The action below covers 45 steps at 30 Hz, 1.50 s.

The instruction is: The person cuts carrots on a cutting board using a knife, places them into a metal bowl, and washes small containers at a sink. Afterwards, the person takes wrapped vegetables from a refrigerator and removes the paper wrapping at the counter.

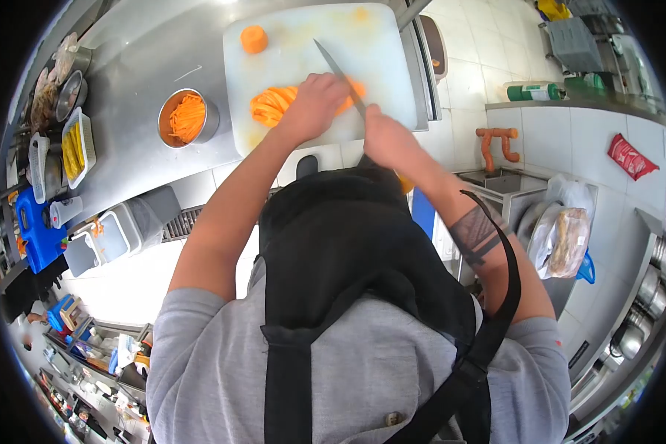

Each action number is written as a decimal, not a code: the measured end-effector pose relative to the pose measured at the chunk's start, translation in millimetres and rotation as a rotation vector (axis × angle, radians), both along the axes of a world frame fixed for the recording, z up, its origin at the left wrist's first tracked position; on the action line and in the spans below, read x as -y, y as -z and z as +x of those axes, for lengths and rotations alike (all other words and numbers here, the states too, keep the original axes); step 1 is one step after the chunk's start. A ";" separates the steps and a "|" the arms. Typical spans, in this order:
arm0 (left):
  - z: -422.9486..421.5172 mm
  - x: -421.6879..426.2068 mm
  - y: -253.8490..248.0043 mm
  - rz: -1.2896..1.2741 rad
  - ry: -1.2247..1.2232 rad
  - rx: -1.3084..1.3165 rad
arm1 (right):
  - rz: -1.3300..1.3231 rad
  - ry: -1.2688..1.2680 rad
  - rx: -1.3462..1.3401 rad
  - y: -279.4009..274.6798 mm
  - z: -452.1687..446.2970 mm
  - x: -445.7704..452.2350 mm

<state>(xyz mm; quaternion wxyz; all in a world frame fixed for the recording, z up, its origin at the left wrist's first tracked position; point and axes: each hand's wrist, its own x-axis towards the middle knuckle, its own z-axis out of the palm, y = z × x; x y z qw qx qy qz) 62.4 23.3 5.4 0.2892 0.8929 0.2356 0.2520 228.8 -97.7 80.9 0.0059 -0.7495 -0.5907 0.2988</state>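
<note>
Grey cloth shirt [370,355] lies nearest; ahead, your right grip [391,139] is clamped on a long steel knife [331,63], and your left grip [317,103] presses sliced orange vegetable [268,107] on the white cutting board [387,52], whether clamped I cannot tell. Thin orange shreds [187,117] already sit in the round metal bowl [212,123], slices and one thick orange chunk [254,40] remain; the board's far side offers room, the steel table's [133,89] right edge is close.

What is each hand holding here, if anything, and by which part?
The right hand grips the knife at its handle end; the left hand rests on the sliced carrot, but whether it grips any cannot be told.
</note>
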 end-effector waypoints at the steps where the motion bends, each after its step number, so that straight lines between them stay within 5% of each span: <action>1: 0.1 -0.6 2.2 -0.008 -0.003 0.003 | -0.003 0.010 -0.004 -13.8 -2.7 -3.3; 6: 1.2 -1.3 4.6 -0.052 -0.020 0.019 | -0.092 -0.033 0.035 -46.5 -11.9 -2.3; 11: -0.2 -4.4 3.5 0.094 0.029 0.069 | -0.005 -0.030 0.018 -6.2 -3.2 -6.4; 16: -0.7 -4.2 3.1 0.041 0.045 0.048 | -0.105 -0.044 0.054 -54.9 -15.7 -8.7; 21: -3.4 -4.7 3.7 0.033 0.046 0.038 | -0.016 0.003 0.028 3.7 -12.8 -0.5; 25: -1.8 -6.1 0.4 0.053 0.053 0.065 | -0.212 0.007 0.024 -61.9 -20.8 -25.7; 32: -5.1 -7.9 8.8 -0.025 0.061 0.079 | -0.010 0.029 0.035 6.5 -24.0 5.0; 36: -10.7 -0.6 -15.7 0.050 -0.100 0.020 | -0.030 -0.005 0.057 -17.6 -15.0 -15.0; 38: -13.9 6.5 -19.5 0.065 -0.173 -0.218 | -0.035 -0.027 0.048 -44.2 -18.1 -23.3; 40: -13.2 9.1 -16.8 0.045 -0.160 -0.211 | -0.339 0.085 -0.030 -80.0 -29.6 -33.4; 45: -13.2 8.6 -13.8 0.027 -0.144 -0.170 | -0.069 0.018 0.047 -3.5 -34.1 4.5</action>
